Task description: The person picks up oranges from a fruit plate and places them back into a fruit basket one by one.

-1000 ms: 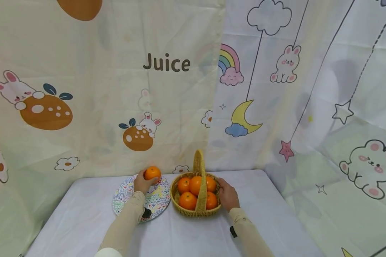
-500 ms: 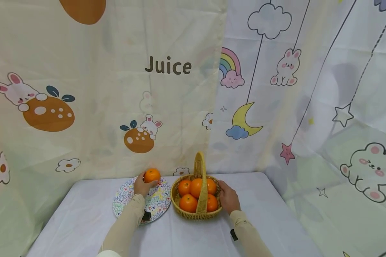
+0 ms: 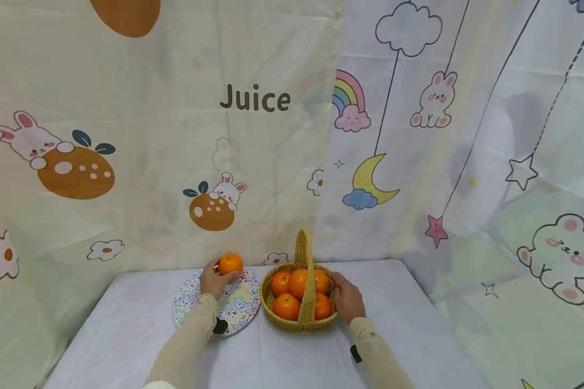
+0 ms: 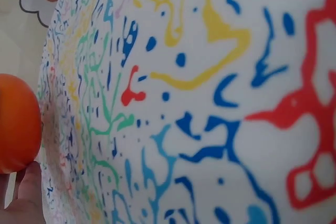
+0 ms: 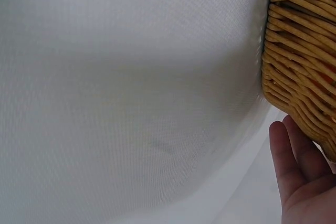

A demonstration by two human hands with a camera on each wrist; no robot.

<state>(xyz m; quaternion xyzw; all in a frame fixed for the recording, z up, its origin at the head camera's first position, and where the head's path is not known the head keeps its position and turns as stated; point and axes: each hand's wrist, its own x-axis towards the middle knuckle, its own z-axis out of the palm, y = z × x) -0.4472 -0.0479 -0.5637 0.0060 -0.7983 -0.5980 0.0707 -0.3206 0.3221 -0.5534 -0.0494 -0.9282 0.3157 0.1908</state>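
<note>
My left hand (image 3: 215, 278) grips an orange (image 3: 230, 264) over the far part of a round plate (image 3: 243, 305) with a multicoloured squiggle pattern. In the left wrist view, the thumb (image 4: 29, 192) lies against the underside of this orange (image 4: 20, 124), beside the patterned surface. My right hand (image 3: 349, 297) is at the right side of a wicker basket (image 3: 292, 326). Its fingers (image 5: 283, 150) look nearly straight and touch the outer woven wall in the right wrist view. Several oranges (image 3: 286, 307) lie in the basket, partly hidden by its tall handle (image 3: 309, 292).
Plate and basket stand side by side on a white-covered table (image 3: 282, 362), the plate on the left. Behind them hangs a printed cloth backdrop (image 3: 267, 178) with rabbits, fruit and stars. The table's back edge runs close behind the plate.
The camera view has shifted slightly. The left hand keeps hold of the orange over the plate, and the right hand stays at the basket's side.
</note>
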